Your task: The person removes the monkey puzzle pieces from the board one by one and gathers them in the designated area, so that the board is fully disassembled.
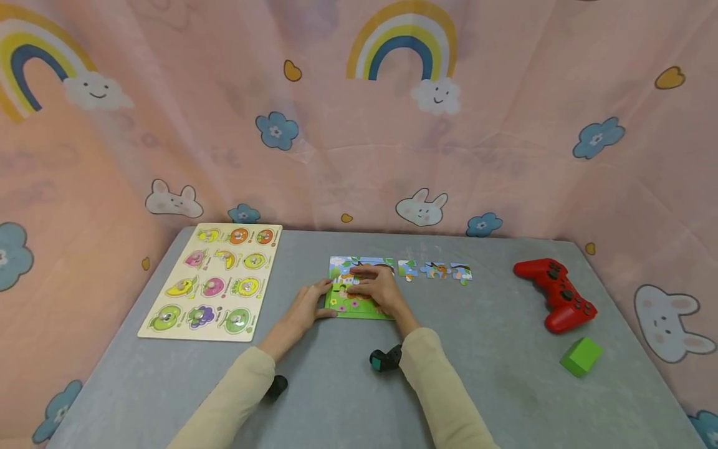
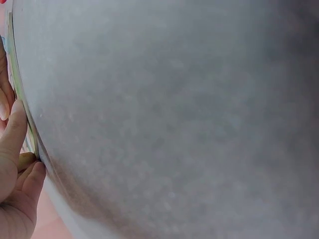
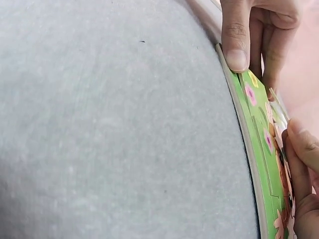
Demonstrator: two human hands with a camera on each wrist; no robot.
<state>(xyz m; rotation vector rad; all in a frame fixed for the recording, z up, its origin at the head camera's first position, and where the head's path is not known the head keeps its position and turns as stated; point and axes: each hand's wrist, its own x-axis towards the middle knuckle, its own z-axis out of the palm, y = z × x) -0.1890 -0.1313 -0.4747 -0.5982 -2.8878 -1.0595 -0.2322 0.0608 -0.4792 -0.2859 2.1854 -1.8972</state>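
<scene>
A jigsaw puzzle board (image 1: 364,315) with a green border and a garden picture lies on the grey table. My left hand (image 1: 305,305) holds its left edge, the thumb on the near left corner and the fingers along the side. Over the middle of the board, my right hand (image 1: 381,288) pinches a puzzle piece (image 3: 279,103), which stands tilted up from the picture between thumb and fingers. Most of that piece is hidden by the hand. Pink flowers (image 3: 250,93) show along the board's near side.
Loose puzzle pieces (image 1: 434,269) lie in a row right of the board. A fruit peg board (image 1: 210,305) is at the left. On the right are a red game controller (image 1: 555,293) and a green block (image 1: 581,357). A patterned pink curtain (image 1: 336,168) hangs behind the table.
</scene>
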